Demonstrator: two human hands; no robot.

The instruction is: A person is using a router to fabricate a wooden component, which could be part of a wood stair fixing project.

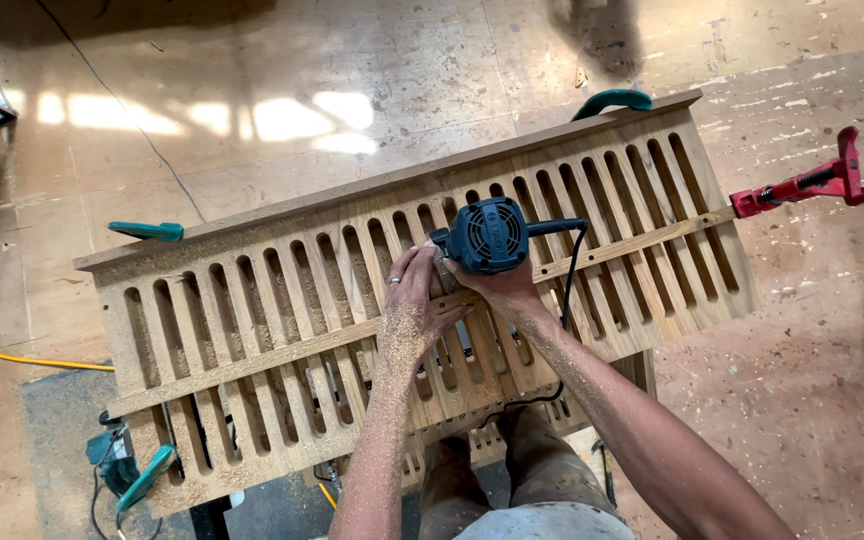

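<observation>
A long wooden panel [252,300] cut with several rows of upright slots lies across a stand, seen from above. On its middle stands a dark blue hand router [489,235] with a black cord running off to the right and down. My left hand [414,300] and my right hand [500,290] both grip the router's base from the near side. Both forearms are coated in sawdust.
A red bar clamp [812,185] holds the panel's right end. Teal clamps sit at the left edge [147,231], the far edge [612,100] and the near left corner [142,480]. A yellow hose [22,358] crosses the dusty plywood floor at left.
</observation>
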